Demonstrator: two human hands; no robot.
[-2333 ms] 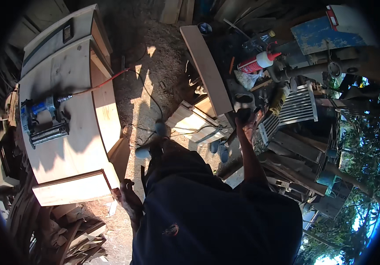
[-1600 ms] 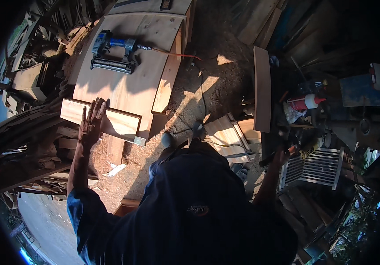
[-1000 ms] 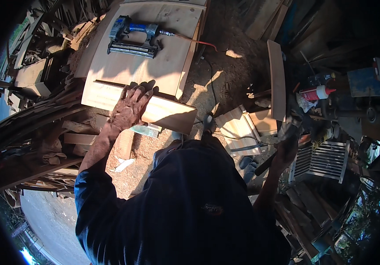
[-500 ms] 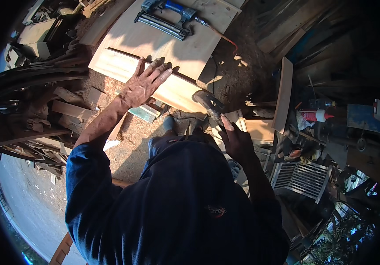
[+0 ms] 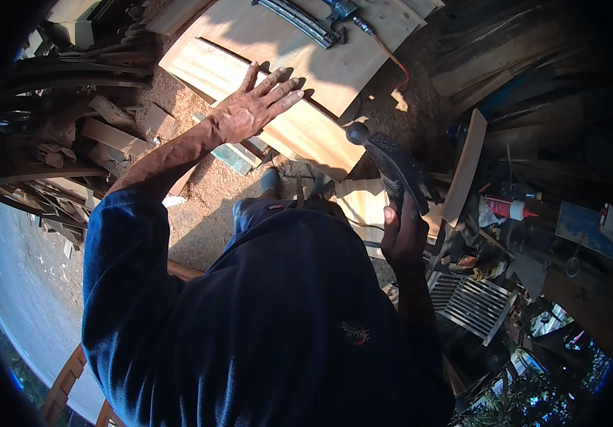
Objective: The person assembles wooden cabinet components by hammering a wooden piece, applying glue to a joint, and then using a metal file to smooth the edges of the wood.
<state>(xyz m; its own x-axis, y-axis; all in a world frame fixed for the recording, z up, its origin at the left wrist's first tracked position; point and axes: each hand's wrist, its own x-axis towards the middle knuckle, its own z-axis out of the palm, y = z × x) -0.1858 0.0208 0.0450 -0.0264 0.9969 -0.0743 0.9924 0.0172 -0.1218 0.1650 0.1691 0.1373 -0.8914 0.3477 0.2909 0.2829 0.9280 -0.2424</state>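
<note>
My left hand [image 5: 246, 114] lies open on a pale wooden board [image 5: 306, 139], its fingers spread across the board's far edge. That board runs slantwise along the near side of a wide light wooden panel [image 5: 328, 75]. In my right hand [image 5: 405, 231] I grip a dark hand tool [image 5: 392, 160] with a round knob at its far end. Shadow hides its exact kind. The tool is just beyond the board's right end, seemingly apart from it. A nail gun [image 5: 296, 21] lies on the panel, partly cut off by the picture's top edge, with a hose running from it.
Scrap wood [image 5: 118, 135] is piled on the left. Below me, sawdust covers the ground [image 5: 203, 203] around my feet. At right stand an upright plank [image 5: 465, 167], a red-and-white bottle [image 5: 509, 208] and a slatted panel [image 5: 472, 302].
My right hand has drawn back rightward with the tool, off the board's right end. My left hand stays spread on the board. The whole view has shifted a little.
</note>
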